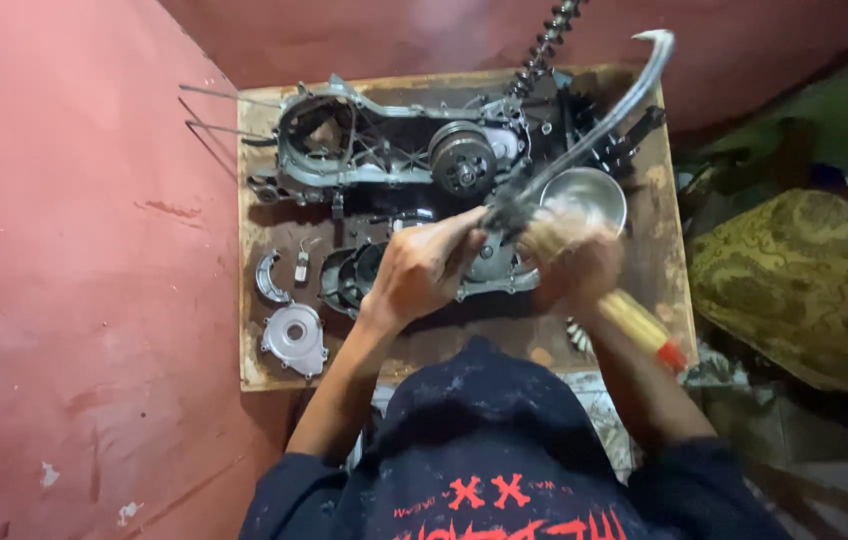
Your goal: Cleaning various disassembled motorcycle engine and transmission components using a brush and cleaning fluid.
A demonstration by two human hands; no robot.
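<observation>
On a worn wooden board set on a red floor, the left hand is closed around the lower end of a long curved metal pipe, pinching it just above a dark engine cover that lies near the middle of the board's near half. The pipe rises from that grip toward the board's far right corner, ending in a hooked tip. The right hand is blurred; it appears wrapped around a brush with a yellowish handle and red end, the bristle end up against the pipe beside the left hand. Just behind the right hand sits a shiny metal bowl. Along the far edge lies a long grey crankcase with a round clutch drum at its right. Near the left edge rest a curved shoe-shaped piece, a small spark plug, and, at the near left corner, a round silver cover.
</observation>
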